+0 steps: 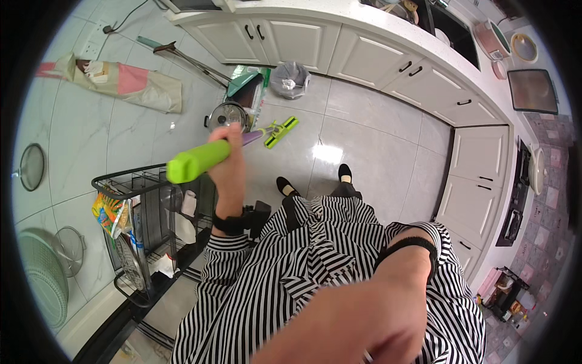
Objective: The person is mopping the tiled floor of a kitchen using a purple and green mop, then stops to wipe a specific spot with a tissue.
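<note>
My left hand (229, 154) is closed around the green grip (195, 161) of a long-handled mop. The mop's purple shaft runs down and away, and its flat green head (281, 132) rests on the grey tiled floor. Close to the camera, my right hand (386, 318) is raised before the striped shirt (273, 282); its fingers are mostly hidden, so its hold cannot be made out. Dark bands circle both wrists.
A lined waste bin (290, 81), a teal dustpan (245, 84) and a lidded pot (227, 117) stand near the left wall. A black wire rack (154, 227) stands at my left. White cabinets (373, 54) line the front and right.
</note>
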Demonstrator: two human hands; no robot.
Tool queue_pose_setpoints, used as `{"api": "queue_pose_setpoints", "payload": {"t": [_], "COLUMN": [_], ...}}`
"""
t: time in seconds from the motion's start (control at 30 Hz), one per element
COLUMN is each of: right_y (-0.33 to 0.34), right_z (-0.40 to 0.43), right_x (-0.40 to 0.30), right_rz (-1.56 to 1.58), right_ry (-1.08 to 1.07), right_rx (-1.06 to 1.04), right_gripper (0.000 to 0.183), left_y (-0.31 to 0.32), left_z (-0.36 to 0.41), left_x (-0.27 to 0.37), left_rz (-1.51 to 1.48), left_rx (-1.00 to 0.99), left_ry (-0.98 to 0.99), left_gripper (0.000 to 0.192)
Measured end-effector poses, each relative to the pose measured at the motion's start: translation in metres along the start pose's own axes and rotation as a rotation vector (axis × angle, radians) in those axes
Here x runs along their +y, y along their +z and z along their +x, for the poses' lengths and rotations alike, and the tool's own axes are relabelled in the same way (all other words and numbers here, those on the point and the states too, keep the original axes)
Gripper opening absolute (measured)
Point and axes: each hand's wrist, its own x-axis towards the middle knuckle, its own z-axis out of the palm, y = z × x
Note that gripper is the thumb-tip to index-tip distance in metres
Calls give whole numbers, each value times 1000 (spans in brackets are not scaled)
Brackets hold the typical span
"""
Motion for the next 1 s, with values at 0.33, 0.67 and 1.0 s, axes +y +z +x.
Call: {"api": "queue_pose_setpoints", "payload": {"t": [0.33, 0.67, 1.0], "right_y": [-74, -151, -172], "right_z": [-66, -47, -33], "right_x": [-138, -185, -124], "right_rz": [374, 37, 17], "right_ry": [-4, 200, 301], "right_rx": [-77, -239, 40], "right_gripper": [36, 24, 21], "left_y": [94, 129, 103], "left_z": [-38, -96, -117], "left_x": [16, -64, -164], "left_rz": [139, 261, 75], "left_rx": [322, 191, 276], "left_ry": [-94, -367, -456], "left_gripper": [18, 11, 17]}}
